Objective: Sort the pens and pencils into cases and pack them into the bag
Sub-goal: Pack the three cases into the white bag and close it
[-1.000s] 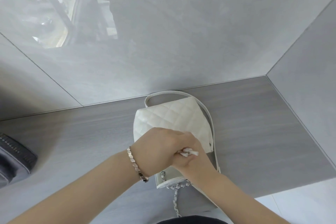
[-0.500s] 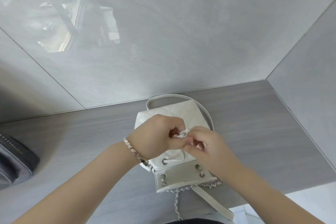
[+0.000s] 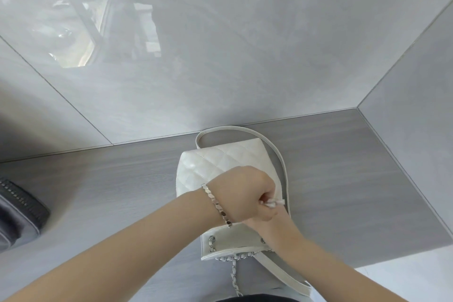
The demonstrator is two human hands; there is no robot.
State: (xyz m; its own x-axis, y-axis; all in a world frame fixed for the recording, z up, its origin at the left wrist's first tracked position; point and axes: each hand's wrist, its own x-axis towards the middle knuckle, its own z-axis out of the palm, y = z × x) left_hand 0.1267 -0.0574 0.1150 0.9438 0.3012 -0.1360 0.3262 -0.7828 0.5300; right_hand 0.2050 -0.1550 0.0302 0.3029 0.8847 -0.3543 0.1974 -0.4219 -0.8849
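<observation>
Head view, left hand (image 3: pixel 241 193) seemingly pinching white drawstring (image 3: pixel 275 203) over quilted bag (image 3: pixel 220 162)

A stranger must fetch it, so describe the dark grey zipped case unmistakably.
Start at the grey wood-grain counter under the glossy grey wall. Go left from the white quilted bag in its middle to the picture's left edge. There lies the dark grey fabric case, partly cut off, the only dark thing on the counter, with a row of zip teeth along its edge.
</observation>
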